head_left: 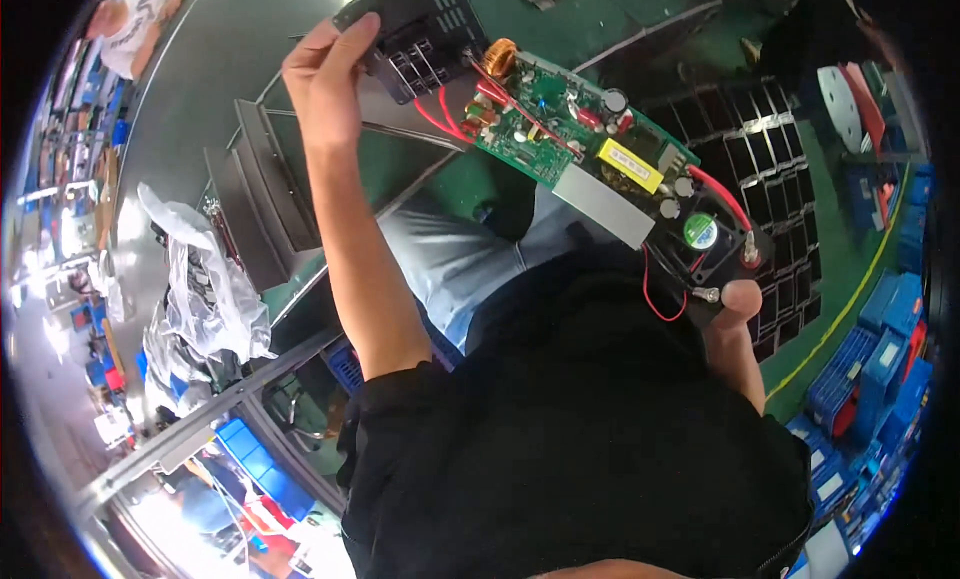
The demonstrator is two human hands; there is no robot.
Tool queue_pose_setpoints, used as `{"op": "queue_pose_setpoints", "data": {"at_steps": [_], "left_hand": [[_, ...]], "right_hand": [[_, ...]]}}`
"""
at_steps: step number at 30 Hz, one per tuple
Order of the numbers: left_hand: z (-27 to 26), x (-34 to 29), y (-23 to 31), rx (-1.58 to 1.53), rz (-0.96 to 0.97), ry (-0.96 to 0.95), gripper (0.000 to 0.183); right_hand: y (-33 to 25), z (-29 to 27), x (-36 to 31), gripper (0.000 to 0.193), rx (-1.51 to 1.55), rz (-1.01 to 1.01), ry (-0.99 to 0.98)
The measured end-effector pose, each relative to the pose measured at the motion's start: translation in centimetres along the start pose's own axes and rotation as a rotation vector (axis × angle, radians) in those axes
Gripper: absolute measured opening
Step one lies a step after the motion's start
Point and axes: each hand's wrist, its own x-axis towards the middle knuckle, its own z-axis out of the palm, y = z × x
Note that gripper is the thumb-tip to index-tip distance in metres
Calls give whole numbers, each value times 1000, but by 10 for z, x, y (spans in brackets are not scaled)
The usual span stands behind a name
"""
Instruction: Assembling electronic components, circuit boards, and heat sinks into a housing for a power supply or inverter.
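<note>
My left hand [330,79] is closed, thumb and fingers pinching the edge of a black plastic end panel [440,24] with slots and socket openings. Red wires join that panel to a green circuit board [545,104], which spans the space between my hands. The board carries a copper coil [500,57], a yellow-wrapped transformer [630,166], round capacitors and a grey metal plate [605,204] along its near side. At its right end is a black end panel with a fan [703,234], gripped by my right hand [738,304]; most of those fingers are hidden beneath it.
Several dark metal pieces [770,159] stand in rows beyond the fan. Dark housings [265,194] and clear plastic wrap [205,289] lie to the left. Blue bins [850,369] line the right side, and another person [140,24] appears far left.
</note>
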Motion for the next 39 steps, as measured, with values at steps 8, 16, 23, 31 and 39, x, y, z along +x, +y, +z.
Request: {"op": "queue_pose_setpoints", "data": {"at_steps": [8, 16, 23, 31, 39], "left_hand": [[-18, 2, -2, -42, -11, -151, 7], [-29, 10, -7, -102, -59, -142, 9], [-33, 12, 0, -143, -59, -200, 9], [-32, 10, 0, -162, -50, -203, 11], [-35, 13, 1, -240, -120, -224, 16]], "right_hand": [[11, -21, 2, 111, 154, 84, 50], [14, -22, 9, 112, 212, 81, 69], [23, -45, -5, 105, 173, 163, 69], [33, -54, -12, 107, 186, 207, 77], [32, -62, -14, 110, 120, 202, 104]]}}
